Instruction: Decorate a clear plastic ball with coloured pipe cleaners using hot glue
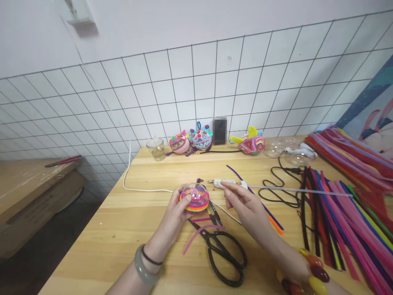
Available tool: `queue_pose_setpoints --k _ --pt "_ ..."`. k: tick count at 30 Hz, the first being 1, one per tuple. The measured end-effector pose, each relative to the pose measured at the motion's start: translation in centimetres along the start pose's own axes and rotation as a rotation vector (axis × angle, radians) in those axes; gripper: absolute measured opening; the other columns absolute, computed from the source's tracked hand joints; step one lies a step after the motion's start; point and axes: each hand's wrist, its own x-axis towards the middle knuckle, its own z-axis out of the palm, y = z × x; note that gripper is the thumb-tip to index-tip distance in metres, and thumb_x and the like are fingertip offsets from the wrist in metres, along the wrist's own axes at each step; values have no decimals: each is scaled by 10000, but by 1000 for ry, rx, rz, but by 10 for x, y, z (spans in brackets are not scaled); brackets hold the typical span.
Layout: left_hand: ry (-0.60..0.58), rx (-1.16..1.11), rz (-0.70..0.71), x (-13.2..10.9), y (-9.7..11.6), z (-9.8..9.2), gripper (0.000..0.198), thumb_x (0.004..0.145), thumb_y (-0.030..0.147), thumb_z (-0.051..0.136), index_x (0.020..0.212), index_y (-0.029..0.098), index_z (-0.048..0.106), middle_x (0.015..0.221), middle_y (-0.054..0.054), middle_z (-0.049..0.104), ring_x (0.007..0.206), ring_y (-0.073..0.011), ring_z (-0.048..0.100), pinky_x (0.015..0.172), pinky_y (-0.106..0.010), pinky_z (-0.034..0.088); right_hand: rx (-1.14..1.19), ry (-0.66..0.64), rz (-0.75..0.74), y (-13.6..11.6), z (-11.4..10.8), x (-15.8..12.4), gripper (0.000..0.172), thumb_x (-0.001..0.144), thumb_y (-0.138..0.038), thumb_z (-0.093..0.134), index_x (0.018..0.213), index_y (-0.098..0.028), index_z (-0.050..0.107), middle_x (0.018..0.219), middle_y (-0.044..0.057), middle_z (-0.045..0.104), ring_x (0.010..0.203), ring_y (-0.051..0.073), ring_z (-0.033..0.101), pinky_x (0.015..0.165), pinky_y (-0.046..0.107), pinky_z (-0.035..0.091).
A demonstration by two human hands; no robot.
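Note:
My left hand (178, 205) is closed around a clear plastic ball (195, 199), its thumb on the side facing me. Bands of pink, orange, yellow and purple pipe cleaner wrap the ball. To the right, my right hand (244, 201) has curled fingers on a white hot glue gun (225, 183), with the index fingertip over its body. The gun's handle is hidden by the hand. Its nozzle points left towards the ball, and a long glue stick (301, 189) sticks out behind. Black-handled scissors (225, 254) and a cut pink pipe cleaner (199, 235) lie below the hands.
Finished decorated balls (201, 139) and a dark phone-like panel (220, 131) stand along the tiled wall, with a glass cup (156, 149) at left. Bundles of pipe cleaners (344, 221) cover the right side. A black cable (276, 184) and white cord (147, 189) cross the table.

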Motion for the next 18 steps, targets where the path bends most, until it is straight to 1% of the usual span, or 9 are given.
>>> queue_pose_setpoints --k 3,5,8,10,11,13,15,18 --pt "13 49 3 1 -1 -1 408 787 339 705 1136 211 538 1164 -80 646 1003 -235 642 839 -387 545 -60 -27 -40 2 1 -1 325 886 -377 558 1077 -149 689 770 53 674 575 154 590 551 293 511" --pt "22 134 52 1 -3 -2 425 787 350 705 1148 216 527 1175 -76 634 1051 -242 621 888 -389 518 -81 -42 -64 1 3 -4 278 882 -352 572 1036 -163 705 816 70 695 608 166 606 584 308 526" --pt "13 327 167 -1 -6 -1 445 774 340 722 1156 223 527 1189 -71 621 1128 -249 580 984 -387 453 -135 -121 -185 -2 9 -9 216 888 -295 581 1020 -189 717 817 71 695 693 192 626 654 329 530" --pt "-13 429 212 -4 -8 0 457 776 329 720 1175 229 522 1195 -71 618 1135 -252 574 1003 -380 432 -189 -175 -283 -3 13 -13 199 908 -265 569 1043 -212 705 803 60 685 719 197 629 668 330 523" --pt "-30 460 221 -6 -8 1 465 779 323 717 1188 232 515 1200 -70 615 1130 -252 575 1000 -377 430 -206 -187 -307 -4 15 -15 186 914 -255 566 1040 -219 698 798 54 679 718 195 629 663 325 519" --pt "-66 490 220 -9 -9 2 481 783 312 712 1210 236 502 1205 -70 611 1117 -252 579 986 -370 435 -211 -192 -295 -3 18 -17 133 905 -245 581 971 -221 694 777 42 666 694 186 620 632 308 508" --pt "-92 487 217 -10 -10 3 490 778 297 714 1215 238 501 1194 -68 615 1101 -253 586 969 -365 444 -187 -198 -246 -2 20 -17 100 889 -248 595 862 -216 686 760 36 656 673 179 608 605 295 495" --pt "-109 467 213 -10 -10 3 496 769 288 722 1214 239 508 1178 -67 622 1090 -258 594 954 -365 454 -135 -194 -134 1 20 -16 122 861 -284 626 771 -215 669 720 28 650 657 178 601 600 294 495"
